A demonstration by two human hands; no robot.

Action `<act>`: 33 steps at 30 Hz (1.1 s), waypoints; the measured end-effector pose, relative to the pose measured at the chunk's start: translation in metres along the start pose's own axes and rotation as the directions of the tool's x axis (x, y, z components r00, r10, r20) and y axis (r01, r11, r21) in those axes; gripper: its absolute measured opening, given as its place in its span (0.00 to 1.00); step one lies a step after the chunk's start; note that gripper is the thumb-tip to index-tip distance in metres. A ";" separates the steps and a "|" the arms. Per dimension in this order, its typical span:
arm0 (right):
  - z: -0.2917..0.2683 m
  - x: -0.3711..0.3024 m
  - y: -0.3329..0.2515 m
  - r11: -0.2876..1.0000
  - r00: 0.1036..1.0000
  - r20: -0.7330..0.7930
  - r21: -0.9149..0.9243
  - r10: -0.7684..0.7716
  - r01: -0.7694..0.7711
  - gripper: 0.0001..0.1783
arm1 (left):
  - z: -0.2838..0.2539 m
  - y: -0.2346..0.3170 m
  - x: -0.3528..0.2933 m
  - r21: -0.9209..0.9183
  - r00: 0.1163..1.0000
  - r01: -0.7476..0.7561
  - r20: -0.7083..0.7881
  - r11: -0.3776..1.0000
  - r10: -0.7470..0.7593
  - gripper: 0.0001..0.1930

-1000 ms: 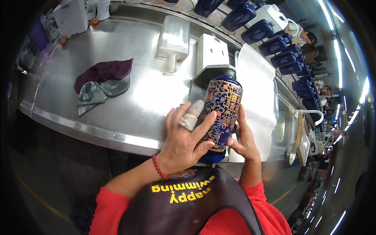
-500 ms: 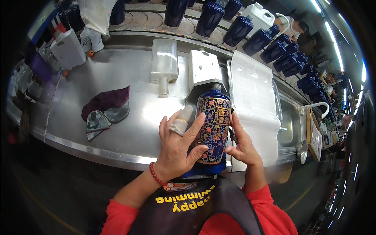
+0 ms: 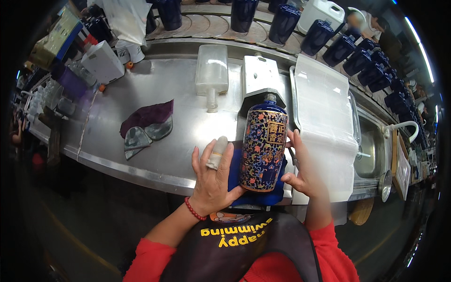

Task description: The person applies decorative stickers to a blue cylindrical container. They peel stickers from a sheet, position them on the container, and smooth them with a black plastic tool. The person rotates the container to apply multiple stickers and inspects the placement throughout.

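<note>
A dark blue bottle [image 3: 264,152] with a colourful floral pattern lies face up in front of me, its neck away from me at a dark angled holder [image 3: 253,99]. Under it is a blue cloth [image 3: 233,167]. My left hand [image 3: 211,176] is open at the bottle's left, fingers stretched out and the thumb tip at its lower left edge. A pale wrap [image 3: 217,155] covers one of its fingers. To the right, my right hand [image 3: 304,169] is open and slightly blurred, index finger and thumb apart beside the bottle; whether they touch it I cannot tell.
A clear empty bottle [image 3: 212,70] and a purple cloth with grey-green patches [image 3: 148,120] lie on the steel table [image 3: 174,174]. White sheeting [image 3: 324,127] covers the right side, before a sink [image 3: 369,160]. Blue bottles [image 3: 284,23] line the conveyor behind; a person [image 3: 371,23] is beyond.
My left hand has come off the bottle's printed face and moved left, its fingers now clear of it. The right hand has shifted slightly. The whole view has turned a little.
</note>
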State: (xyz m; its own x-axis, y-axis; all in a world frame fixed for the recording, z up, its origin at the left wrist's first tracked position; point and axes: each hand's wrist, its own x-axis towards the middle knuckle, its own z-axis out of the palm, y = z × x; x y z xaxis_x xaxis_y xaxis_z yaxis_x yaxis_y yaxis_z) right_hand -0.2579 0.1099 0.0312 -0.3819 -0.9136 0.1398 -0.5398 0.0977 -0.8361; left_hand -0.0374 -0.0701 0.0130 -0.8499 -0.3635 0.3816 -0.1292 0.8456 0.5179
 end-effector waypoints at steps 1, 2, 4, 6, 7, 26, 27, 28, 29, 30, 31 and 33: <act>-0.001 -0.001 0.000 1.000 1.000 0.000 0.006 0.001 -0.001 0.64 | 0.000 0.000 -0.001 0.056 1.000 0.022 -0.016 0.998 -0.021 0.56; -0.001 -0.001 0.000 1.000 1.000 -0.002 -0.001 -0.009 0.009 0.65 | 0.000 0.000 -0.001 0.063 0.998 0.025 -0.061 0.998 -0.021 0.53; -0.002 -0.002 -0.001 1.000 1.000 -0.014 -0.007 -0.025 0.025 0.65 | -0.004 0.003 -0.001 0.118 0.995 -0.038 -0.090 0.992 0.049 0.50; -0.003 -0.002 -0.005 0.999 1.000 -0.004 -0.038 -0.015 0.015 0.64 | -0.007 0.005 0.001 0.123 0.989 -0.074 -0.121 0.990 0.089 0.45; -0.004 -0.002 -0.008 0.997 0.999 -0.010 -0.062 -0.046 0.045 0.63 | -0.006 0.007 0.002 0.117 0.982 -0.093 -0.152 0.989 0.110 0.45; 0.001 0.018 -0.050 0.897 0.997 0.067 -0.438 -0.039 0.065 0.49 | 0.012 -0.004 -0.017 -0.390 0.999 0.047 -0.007 0.919 -0.054 0.39; 0.001 0.019 -0.050 0.898 0.998 0.062 -0.436 -0.028 0.052 0.49 | 0.013 -0.004 -0.018 -0.441 0.997 0.065 -0.009 0.895 -0.077 0.36; 0.001 0.018 -0.050 0.902 0.998 0.053 -0.430 -0.021 0.042 0.49 | 0.014 -0.006 -0.018 -0.496 0.995 0.088 -0.002 0.864 -0.103 0.35; 0.001 0.019 -0.050 0.906 0.999 0.053 -0.423 -0.010 0.032 0.49 | 0.014 -0.006 -0.018 -0.548 0.991 0.112 0.003 0.829 -0.132 0.33; 0.002 0.018 -0.051 0.905 0.998 0.052 -0.424 -0.021 0.041 0.49 | 0.015 -0.007 -0.018 -0.597 0.986 0.134 -0.002 0.791 -0.168 0.30; 0.003 0.018 -0.052 0.900 0.998 0.060 -0.433 -0.029 0.052 0.49 | 0.015 -0.007 -0.016 -0.570 0.987 0.135 0.003 0.810 -0.163 0.29; 0.004 0.018 -0.053 0.898 0.997 0.069 -0.436 -0.033 0.060 0.49 | 0.015 -0.006 -0.013 -0.523 0.987 0.144 0.016 0.840 -0.158 0.29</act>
State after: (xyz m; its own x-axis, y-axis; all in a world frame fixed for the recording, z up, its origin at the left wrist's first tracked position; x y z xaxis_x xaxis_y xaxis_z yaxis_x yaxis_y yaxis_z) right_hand -0.2325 0.0869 0.0758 -0.3112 -0.9413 0.1309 -0.8348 0.2049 -0.5110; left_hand -0.0334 -0.0645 -0.0070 -0.8269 -0.4865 0.2820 0.0367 0.4538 0.8904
